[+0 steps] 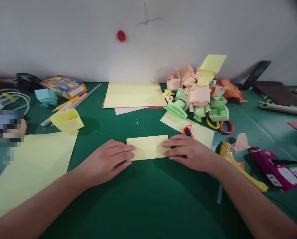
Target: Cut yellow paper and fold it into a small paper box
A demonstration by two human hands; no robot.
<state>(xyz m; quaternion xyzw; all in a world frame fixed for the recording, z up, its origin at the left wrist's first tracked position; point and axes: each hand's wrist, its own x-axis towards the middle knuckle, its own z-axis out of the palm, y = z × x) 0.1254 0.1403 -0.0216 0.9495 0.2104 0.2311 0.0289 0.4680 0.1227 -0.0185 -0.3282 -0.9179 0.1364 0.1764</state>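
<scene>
A pale yellow rectangle of paper [148, 148], which looks folded, lies on the green table in front of me. My left hand [108, 159] rests at its left end, fingers stretched out flat with the tips on the paper. At the opposite end, my right hand [188, 152] has its fingertips laid on the paper, the fingers extended and slightly apart. Neither hand is closed round anything. Just behind my right hand are an orange-and-black cutter-like tool [188, 130] and a larger yellow sheet [200, 129], partly covered.
Folded pink and green paper pieces [199, 96] pile up at the back right. A yellow glue gun [250, 177] and a purple power box [277, 169] lie right. Leftward are a large yellow sheet [39, 159] and a yellow paper pocket [67, 120]. Stacked sheets [136, 94] lie by the wall.
</scene>
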